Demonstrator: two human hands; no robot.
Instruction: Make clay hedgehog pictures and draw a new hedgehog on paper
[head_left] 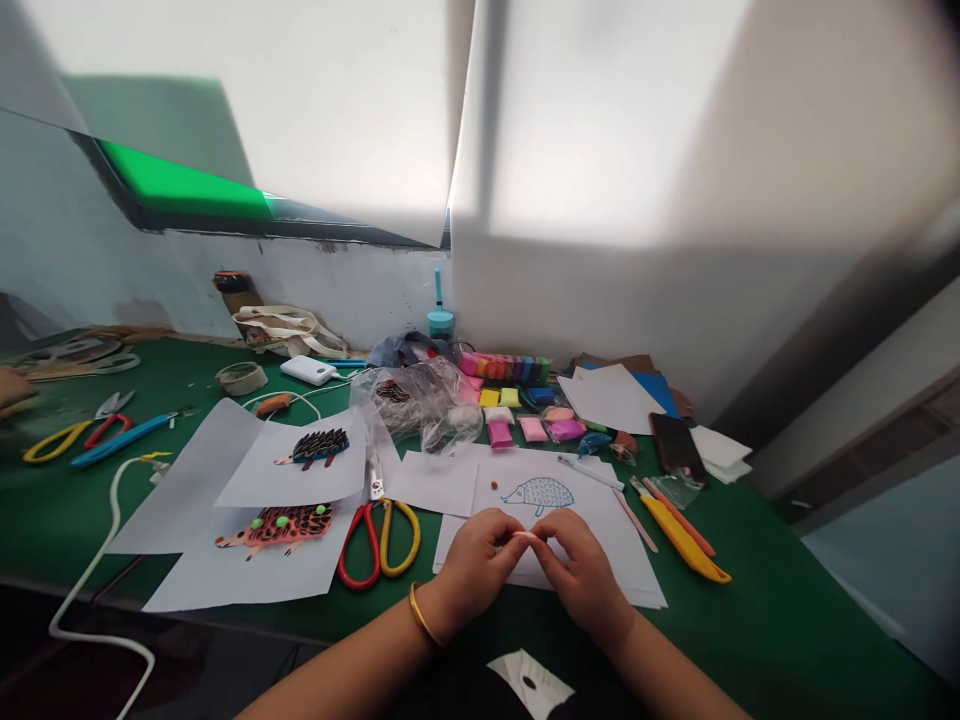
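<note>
My left hand (481, 550) and my right hand (577, 565) meet over the front of a white sheet of paper (480, 535). Between their fingertips is a small pale piece of modelling clay (526, 534), pinched from both sides and mostly covered by the fingers. Just beyond the hands, a hedgehog drawn in blue outline (541, 493) shows on the paper. A tiny reddish-brown ball (494, 485) lies left of its snout. A white pen (589, 471) rests on the paper's upper right.
Scissors with red and yellow handles (379, 540) lie left of my hands, beside sheets with a pink hedgehog (281, 527) and a dark hedgehog (319, 447). Several clay packets (533, 429) sit behind the drawing. A yellow cutter (682, 535) and a phone (676, 446) are at right.
</note>
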